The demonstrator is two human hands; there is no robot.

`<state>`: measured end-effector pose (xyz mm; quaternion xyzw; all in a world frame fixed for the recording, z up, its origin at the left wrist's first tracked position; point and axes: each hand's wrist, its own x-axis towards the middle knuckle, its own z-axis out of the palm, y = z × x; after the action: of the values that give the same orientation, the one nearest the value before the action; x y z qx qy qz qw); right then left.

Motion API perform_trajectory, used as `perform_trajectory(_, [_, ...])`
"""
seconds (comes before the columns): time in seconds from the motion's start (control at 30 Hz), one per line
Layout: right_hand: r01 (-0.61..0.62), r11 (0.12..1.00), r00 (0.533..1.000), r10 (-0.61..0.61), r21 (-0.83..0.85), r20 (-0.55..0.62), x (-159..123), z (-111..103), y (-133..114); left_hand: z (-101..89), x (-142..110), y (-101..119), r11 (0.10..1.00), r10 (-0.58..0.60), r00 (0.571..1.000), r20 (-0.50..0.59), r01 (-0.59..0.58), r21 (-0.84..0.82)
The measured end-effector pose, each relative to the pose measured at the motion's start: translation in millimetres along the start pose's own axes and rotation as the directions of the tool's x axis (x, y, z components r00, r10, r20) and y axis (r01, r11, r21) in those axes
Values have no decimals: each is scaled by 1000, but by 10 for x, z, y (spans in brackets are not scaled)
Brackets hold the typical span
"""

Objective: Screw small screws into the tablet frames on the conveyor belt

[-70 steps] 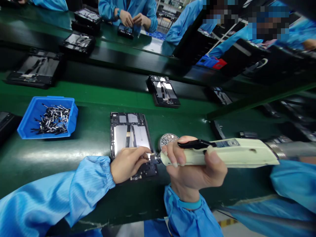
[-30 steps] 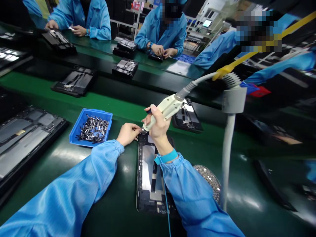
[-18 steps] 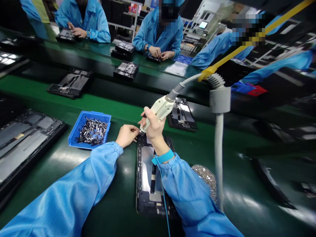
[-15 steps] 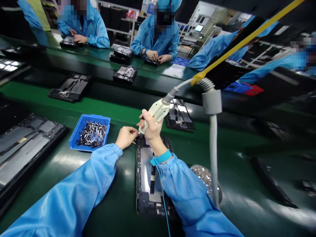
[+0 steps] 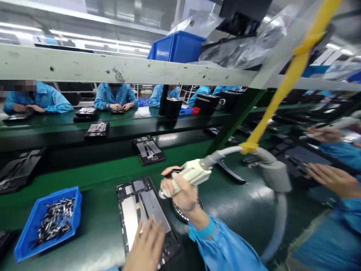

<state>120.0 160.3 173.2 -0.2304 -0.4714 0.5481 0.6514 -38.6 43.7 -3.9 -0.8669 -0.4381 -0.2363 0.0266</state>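
**Two hands on one opened tablet**

Both of our hands are at the opened tablet chassis (image 5: 142, 210), which lies flat on the green bench (image 5: 96, 233) straight in front of us. Our right hand (image 5: 180, 190) is wrapped fully around the cream electric screwdriver (image 5: 188, 177), fingers closed on its body, the tip pointing down-left just above the chassis's right edge; we cannot tell whether the tip touches. A grey hose (image 5: 270, 177) runs from the tool's back end, and a yellow strap (image 5: 284, 86) rises from it. Our left hand (image 5: 145, 246) lies on the near end of the chassis, fingers spread flat and gripping nothing, though it is blurred. Under our right wrist sits a round dish of screws (image 5: 180, 212). Left of the chassis stands a blue bin (image 5: 28, 233) of small metal parts. A co-worker's hand (image 5: 332, 180) shows at the right edge
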Motion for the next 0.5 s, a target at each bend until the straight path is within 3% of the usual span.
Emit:
perform_trajectory(0.07, [34,999,995,-36,-17,-98,-100,-296,-98,232,-128,287,990,-1,989,145,-20,142])
perform_trajectory(0.13, [55,998,989,-58,-27,-136,-145,-533,-182,278,-68,365,954,-180,968,173,130,269])
perform_trajectory(0.17, [66,997,986,-69,-27,-149,-150,-622,-211,226,26,304,925,-276,947,165,215,313])
perform_trajectory(0.27, [89,996,976,-91,-18,-199,-165,-778,-241,-164,459,-213,850,-476,849,229,378,366])
perform_trajectory(0.33, [94,996,969,-94,-9,-230,-199,-835,-222,-492,797,-695,782,-606,742,286,488,388])
perform_trajectory(0.37, [90,996,968,-89,-7,-234,-220,-863,-205,-639,960,-935,724,-683,668,296,563,398])
perform_trajectory(0.5, [35,999,986,-36,-9,-162,-273,-1002,-140,-1013,1450,-1684,575,-814,524,252,665,477])
